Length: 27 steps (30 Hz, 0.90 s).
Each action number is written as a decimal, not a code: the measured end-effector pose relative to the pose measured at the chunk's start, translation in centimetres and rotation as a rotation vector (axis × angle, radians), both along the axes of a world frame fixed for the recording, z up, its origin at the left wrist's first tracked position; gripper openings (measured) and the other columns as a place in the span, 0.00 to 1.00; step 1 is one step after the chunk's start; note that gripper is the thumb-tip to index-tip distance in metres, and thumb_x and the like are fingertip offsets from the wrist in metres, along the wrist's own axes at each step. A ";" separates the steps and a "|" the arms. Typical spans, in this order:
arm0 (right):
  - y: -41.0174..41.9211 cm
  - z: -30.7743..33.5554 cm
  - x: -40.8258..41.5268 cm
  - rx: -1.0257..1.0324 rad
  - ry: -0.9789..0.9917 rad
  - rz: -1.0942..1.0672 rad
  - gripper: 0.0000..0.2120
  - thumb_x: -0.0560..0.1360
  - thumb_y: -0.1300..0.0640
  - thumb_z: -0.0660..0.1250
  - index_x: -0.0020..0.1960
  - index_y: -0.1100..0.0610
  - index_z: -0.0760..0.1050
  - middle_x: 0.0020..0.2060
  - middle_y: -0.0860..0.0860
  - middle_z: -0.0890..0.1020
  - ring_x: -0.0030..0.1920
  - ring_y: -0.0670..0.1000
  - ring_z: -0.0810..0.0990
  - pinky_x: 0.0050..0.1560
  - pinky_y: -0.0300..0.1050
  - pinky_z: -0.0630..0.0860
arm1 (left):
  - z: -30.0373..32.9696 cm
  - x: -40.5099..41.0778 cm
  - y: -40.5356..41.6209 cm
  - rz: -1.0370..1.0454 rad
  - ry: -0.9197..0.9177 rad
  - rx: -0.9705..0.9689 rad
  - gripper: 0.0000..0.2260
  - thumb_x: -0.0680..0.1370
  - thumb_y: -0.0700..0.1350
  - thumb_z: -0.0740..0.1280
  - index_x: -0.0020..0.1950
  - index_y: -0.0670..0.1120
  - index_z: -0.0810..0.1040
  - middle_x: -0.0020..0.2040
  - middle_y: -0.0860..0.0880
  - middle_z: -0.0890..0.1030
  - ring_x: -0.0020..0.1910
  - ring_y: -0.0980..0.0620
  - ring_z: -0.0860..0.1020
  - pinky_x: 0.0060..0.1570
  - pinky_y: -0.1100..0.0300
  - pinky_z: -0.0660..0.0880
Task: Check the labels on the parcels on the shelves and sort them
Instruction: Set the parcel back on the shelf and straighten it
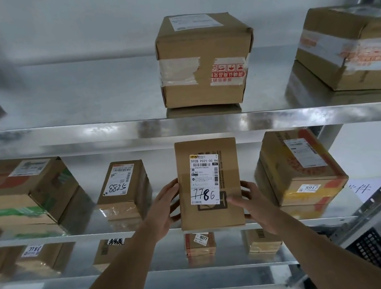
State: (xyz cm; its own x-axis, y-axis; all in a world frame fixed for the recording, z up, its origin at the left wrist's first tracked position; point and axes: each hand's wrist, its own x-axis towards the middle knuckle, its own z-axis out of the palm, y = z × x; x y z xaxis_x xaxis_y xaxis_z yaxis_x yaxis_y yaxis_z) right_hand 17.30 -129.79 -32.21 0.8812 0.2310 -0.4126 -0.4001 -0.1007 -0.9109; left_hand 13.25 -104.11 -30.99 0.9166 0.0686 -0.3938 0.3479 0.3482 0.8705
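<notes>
A tall brown cardboard parcel (209, 186) stands upright at the front edge of the middle metal shelf (50, 236), its white shipping label (205, 179) facing out with "7786" handwritten on it. The left hand (167, 209) curls around the parcel's left side and the right hand (249, 199) curls around its right side, holding it between them. Just left of this parcel sits a smaller box marked "5288" (124, 186); just right, a yellow-taped box marked "5917" (299, 167).
</notes>
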 end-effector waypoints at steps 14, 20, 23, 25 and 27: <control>0.1 0.4 -0.4 0.027 0.006 0.000 0.35 0.73 0.55 0.77 0.73 0.48 0.61 0.66 0.49 0.77 0.61 0.52 0.79 0.48 0.48 0.79 | -0.1 -0.2 0.2 -0.082 -0.039 0.067 0.23 0.75 0.44 0.75 0.67 0.59 0.75 0.63 0.52 0.83 0.66 0.47 0.78 0.69 0.36 0.69; 0.0 0.9 0.2 0.066 0.117 -0.061 0.24 0.77 0.34 0.64 0.67 0.45 0.69 0.62 0.50 0.80 0.64 0.56 0.78 0.66 0.62 0.74 | -0.1 -0.1 0.1 -0.068 -0.050 0.057 0.22 0.77 0.42 0.73 0.67 0.58 0.75 0.62 0.51 0.84 0.65 0.46 0.78 0.66 0.38 0.71; -0.1 0.9 0.4 0.016 0.170 -0.121 0.19 0.83 0.38 0.56 0.62 0.49 0.75 0.61 0.53 0.81 0.62 0.56 0.78 0.70 0.63 0.71 | 0.0 0.1 0.0 -0.071 -0.047 0.017 0.20 0.79 0.41 0.71 0.69 0.56 0.76 0.62 0.48 0.84 0.65 0.43 0.78 0.59 0.42 0.75; -0.2 0.8 0.5 -0.076 0.157 -0.116 0.23 0.82 0.36 0.57 0.66 0.50 0.75 0.65 0.51 0.79 0.65 0.54 0.76 0.71 0.63 0.68 | 0.1 0.3 -0.2 -0.078 -0.051 -0.003 0.20 0.80 0.41 0.69 0.71 0.54 0.75 0.61 0.46 0.84 0.64 0.42 0.79 0.57 0.44 0.76; -0.3 0.9 0.5 -0.079 0.158 -0.120 0.31 0.77 0.29 0.60 0.71 0.49 0.72 0.68 0.48 0.75 0.71 0.54 0.71 0.71 0.62 0.67 | 0.1 0.5 -0.4 -0.067 -0.066 -0.034 0.17 0.82 0.40 0.66 0.70 0.51 0.76 0.61 0.45 0.85 0.61 0.44 0.82 0.57 0.46 0.78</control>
State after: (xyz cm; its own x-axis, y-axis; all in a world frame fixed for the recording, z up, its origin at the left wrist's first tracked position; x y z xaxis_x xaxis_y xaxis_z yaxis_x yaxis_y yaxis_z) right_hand 17.84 -130.13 -31.31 0.8232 0.0897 -0.5607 -0.5509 -0.1127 -0.8269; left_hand 13.79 -104.55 -30.90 0.9427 -0.0062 -0.3335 0.3138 0.3556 0.8804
